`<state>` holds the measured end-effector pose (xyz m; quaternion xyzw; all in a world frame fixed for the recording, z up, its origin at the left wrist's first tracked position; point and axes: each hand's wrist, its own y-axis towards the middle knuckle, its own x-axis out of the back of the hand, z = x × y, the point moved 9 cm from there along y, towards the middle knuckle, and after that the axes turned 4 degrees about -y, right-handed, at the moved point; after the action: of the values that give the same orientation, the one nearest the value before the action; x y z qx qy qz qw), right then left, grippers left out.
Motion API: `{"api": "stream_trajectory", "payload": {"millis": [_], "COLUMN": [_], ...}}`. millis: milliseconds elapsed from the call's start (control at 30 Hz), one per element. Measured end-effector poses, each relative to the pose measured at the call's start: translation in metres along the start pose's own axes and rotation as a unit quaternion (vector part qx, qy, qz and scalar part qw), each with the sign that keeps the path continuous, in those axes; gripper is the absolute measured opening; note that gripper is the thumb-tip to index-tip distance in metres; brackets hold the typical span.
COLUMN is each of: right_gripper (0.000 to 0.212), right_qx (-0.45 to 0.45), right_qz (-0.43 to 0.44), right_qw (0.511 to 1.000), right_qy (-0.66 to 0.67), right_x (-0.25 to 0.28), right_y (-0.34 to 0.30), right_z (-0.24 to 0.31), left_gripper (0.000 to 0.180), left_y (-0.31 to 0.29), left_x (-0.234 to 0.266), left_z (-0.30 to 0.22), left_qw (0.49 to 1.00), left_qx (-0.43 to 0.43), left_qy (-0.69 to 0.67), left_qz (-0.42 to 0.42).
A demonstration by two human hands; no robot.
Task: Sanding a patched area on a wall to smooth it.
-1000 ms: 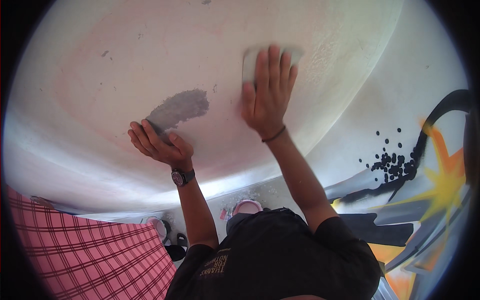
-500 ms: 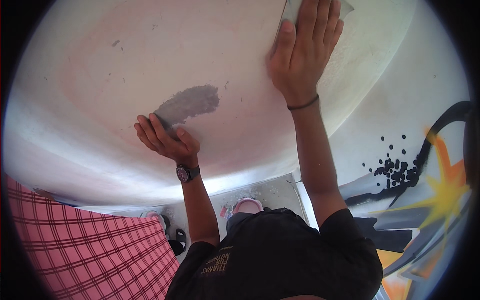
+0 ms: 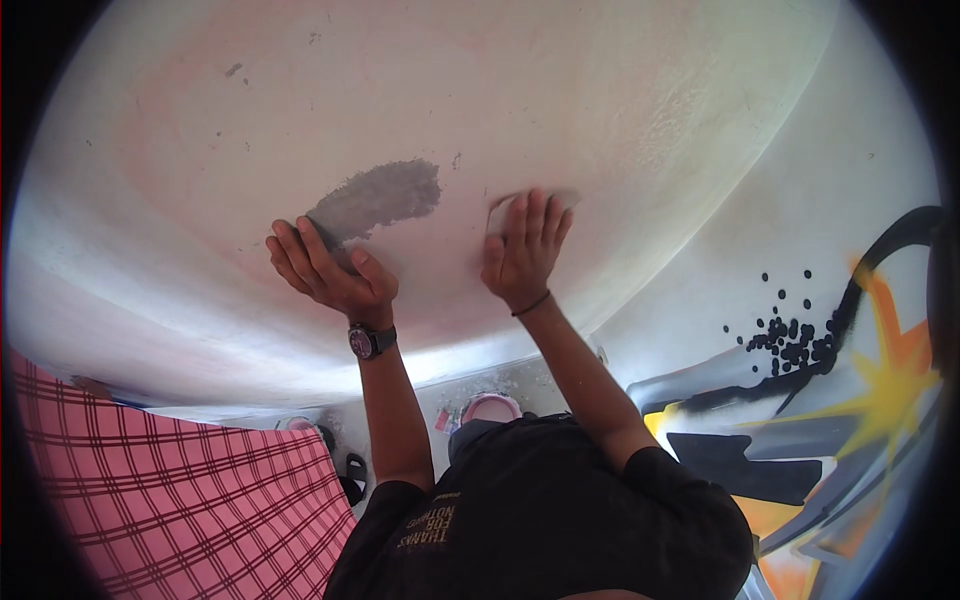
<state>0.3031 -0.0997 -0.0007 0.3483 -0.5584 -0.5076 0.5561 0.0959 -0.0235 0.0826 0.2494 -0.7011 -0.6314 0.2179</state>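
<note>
A pale off-white wall (image 3: pixel 330 110) curves across the view, with a rough grey patch (image 3: pixel 385 198) showing through its paint. My left hand (image 3: pixel 335 280) rests against the wall at the lower left edge of that patch, fingers stretched out and thumb apart, holding nothing. To the right of the patch, my right hand (image 3: pixel 527 250) presses a sheet of sandpaper (image 3: pixel 500 214) flat on the wall. Its fingers lie straight over the sheet, whose edges stick out around the fingertips; the rest is hidden beneath the hand.
Pink checked cloth (image 3: pixel 180 500) hangs at the lower left. A pink bucket (image 3: pixel 492 407) stands on the floor below, near dark sandals (image 3: pixel 354 470). A painted wall (image 3: pixel 780 400) with black, yellow and orange shapes rises on the right.
My right hand has moved down and slightly left along the wall with the sandpaper, from the top of the view to beside the grey patch. My left hand has barely moved.
</note>
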Motion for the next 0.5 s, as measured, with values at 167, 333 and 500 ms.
{"api": "stream_trajectory", "payload": {"millis": [167,333,500], "right_gripper": [0.064,0.063,0.061], "right_qx": [-0.050,-0.055,0.023], "right_qz": [-0.048,-0.068,0.026], "right_qw": [0.998,0.996,0.999], "right_qy": [0.006,0.021,0.007], "right_x": [0.047,0.039,-0.016], "right_y": [0.128,0.116,-0.010], "right_z": [-0.014,-0.005,0.047], "left_gripper": [0.058,0.057,0.057], "left_y": [-0.001,-0.004,-0.002], "left_x": [-0.003,-0.002,-0.002], "left_z": [0.001,0.002,0.001], "left_qw": [1.000,1.000,1.000], "left_qx": [-0.001,-0.002,-0.002], "left_qy": [0.003,0.002,-0.003], "left_qz": [-0.001,-0.008,-0.006]}}
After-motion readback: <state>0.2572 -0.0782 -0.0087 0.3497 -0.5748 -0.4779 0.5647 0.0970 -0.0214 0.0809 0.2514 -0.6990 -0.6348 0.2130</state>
